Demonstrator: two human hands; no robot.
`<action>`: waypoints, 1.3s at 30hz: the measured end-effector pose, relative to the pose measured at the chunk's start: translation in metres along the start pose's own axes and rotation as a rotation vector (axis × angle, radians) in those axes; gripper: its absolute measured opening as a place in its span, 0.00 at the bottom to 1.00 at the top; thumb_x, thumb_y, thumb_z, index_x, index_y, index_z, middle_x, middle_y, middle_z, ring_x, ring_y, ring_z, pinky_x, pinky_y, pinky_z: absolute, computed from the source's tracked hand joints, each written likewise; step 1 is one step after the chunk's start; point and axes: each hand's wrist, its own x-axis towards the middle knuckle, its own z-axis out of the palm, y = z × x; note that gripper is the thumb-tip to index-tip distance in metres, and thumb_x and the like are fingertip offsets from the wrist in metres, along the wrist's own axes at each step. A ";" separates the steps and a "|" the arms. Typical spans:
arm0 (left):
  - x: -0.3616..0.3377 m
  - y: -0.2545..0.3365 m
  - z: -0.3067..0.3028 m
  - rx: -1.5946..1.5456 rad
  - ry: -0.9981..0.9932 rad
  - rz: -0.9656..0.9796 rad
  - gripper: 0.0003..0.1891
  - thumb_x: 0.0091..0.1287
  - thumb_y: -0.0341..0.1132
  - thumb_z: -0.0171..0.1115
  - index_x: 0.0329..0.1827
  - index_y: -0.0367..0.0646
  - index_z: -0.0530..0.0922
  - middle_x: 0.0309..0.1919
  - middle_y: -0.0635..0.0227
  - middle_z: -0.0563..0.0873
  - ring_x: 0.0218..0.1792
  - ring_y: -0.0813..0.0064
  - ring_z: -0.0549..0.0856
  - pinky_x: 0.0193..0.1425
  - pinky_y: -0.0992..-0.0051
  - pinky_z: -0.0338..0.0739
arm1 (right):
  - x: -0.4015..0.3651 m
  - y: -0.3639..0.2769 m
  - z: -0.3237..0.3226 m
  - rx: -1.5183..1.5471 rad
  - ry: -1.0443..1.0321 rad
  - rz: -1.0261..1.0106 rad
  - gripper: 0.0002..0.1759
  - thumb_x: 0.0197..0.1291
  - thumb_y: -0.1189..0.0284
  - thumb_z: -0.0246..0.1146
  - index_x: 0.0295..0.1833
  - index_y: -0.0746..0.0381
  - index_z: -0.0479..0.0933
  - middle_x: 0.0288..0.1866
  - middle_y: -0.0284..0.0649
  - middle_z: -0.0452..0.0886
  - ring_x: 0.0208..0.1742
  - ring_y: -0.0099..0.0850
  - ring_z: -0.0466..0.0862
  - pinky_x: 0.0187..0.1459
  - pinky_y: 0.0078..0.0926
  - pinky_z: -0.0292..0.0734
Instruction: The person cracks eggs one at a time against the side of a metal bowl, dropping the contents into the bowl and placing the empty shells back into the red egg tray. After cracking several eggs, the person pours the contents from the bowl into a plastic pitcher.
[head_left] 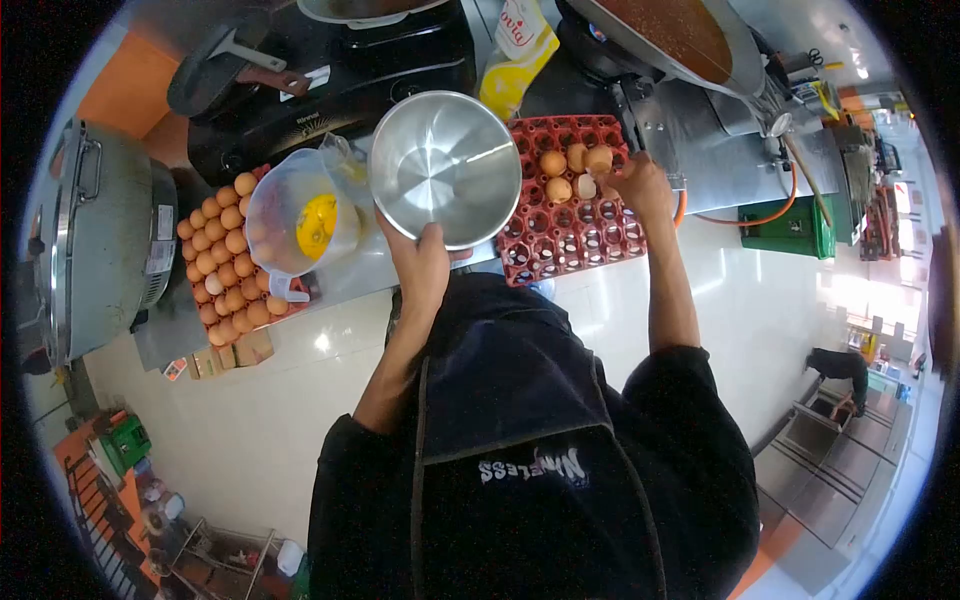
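Note:
My left hand [422,268] grips a shiny steel bowl [440,175] by its near rim, thumb inside the wall. The bowl is tilted toward me, and I see no egg in it. Over the red egg tray [540,250] on the right, my right hand [640,187] has its fingers closed at a brown eggshell [598,160]. Other brown eggs or shells [556,176] sit beside it in the tray. Left of the bowl stands a clear plastic jug [275,225] with several yellow yolks [316,225] inside.
A full tray of brown eggs [225,260] lies at the left. Behind are a black gas stove [330,110], a yellow-and-white pouch [518,60] and a large pan of reddish sauce [680,40]. A big metal pot [110,240] stands far left. Another person [845,372] is at the far right.

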 end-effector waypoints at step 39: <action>0.001 -0.006 0.011 -0.181 -0.105 -0.241 0.36 0.62 0.20 0.49 0.74 0.41 0.47 0.61 0.45 0.71 0.47 0.53 0.87 0.28 0.67 0.93 | -0.031 -0.009 -0.003 1.191 0.102 0.037 0.10 0.61 0.69 0.72 0.43 0.62 0.81 0.35 0.30 0.84 0.32 0.19 0.81 0.34 0.16 0.77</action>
